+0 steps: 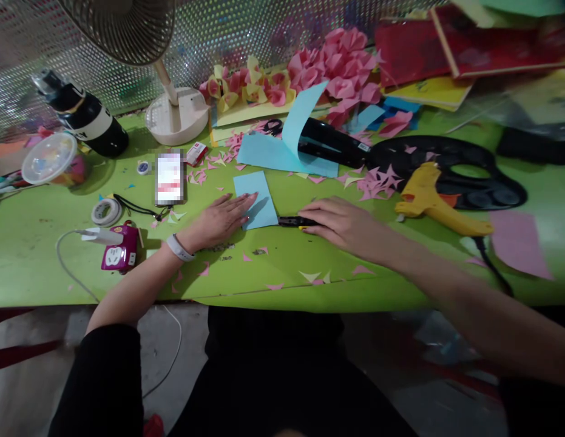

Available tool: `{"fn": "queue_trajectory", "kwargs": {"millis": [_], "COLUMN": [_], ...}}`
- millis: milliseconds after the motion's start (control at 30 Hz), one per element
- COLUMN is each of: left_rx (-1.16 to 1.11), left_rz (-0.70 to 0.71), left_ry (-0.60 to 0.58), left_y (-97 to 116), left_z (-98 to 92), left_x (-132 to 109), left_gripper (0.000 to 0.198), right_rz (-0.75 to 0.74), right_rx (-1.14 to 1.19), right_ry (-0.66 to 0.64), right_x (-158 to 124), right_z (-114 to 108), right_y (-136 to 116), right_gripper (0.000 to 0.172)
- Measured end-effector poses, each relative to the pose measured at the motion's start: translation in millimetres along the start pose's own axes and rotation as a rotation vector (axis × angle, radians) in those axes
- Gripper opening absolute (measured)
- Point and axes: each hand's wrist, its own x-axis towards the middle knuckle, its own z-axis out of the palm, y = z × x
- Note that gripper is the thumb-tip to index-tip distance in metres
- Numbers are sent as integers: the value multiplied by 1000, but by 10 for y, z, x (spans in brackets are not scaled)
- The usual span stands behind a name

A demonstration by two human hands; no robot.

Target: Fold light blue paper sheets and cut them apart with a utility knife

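My left hand (221, 220) lies flat, fingers stretched, on a light blue paper rectangle (264, 203) and presses it against the green table. At the paper's lower right corner, my right hand (334, 223) is closed around a slim black hand tool (289, 221) with a bit of yellow on it. The tool's tip meets the paper's edge; it resembles a small stapler, though my fingers cover much of it. Small grey bits (225, 247) and pink paper scraps (247, 257) are scattered in front of the paper.
A yellow glue gun (428, 203) rests on the right, near a black palette-shaped tray (446, 152). Behind are more blue paper (268, 155) and pink paper flowers (339, 64). Leftward stand a phone (169, 177), a tape roll (106, 212), a purple power socket (121, 247), a fan base (177, 115) and a bottle (88, 118).
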Motion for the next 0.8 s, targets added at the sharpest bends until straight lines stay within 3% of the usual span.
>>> {"fn": "queue_trajectory", "kwargs": {"millis": [467, 667, 800], "left_rx": [37, 22, 21], "left_rz": [-11, 3, 8], "left_ry": [-46, -14, -8], "left_y": [21, 7, 2], "left_z": [5, 51, 66], "left_x": [39, 45, 44], "left_gripper": [54, 55, 57], "right_rz": [19, 54, 73], "right_rx": [16, 14, 5], "right_ry": [-20, 54, 6], "right_x": [51, -42, 5], "right_z": [26, 55, 71], "right_y": [-100, -135, -178], "right_gripper": [34, 33, 31]}}
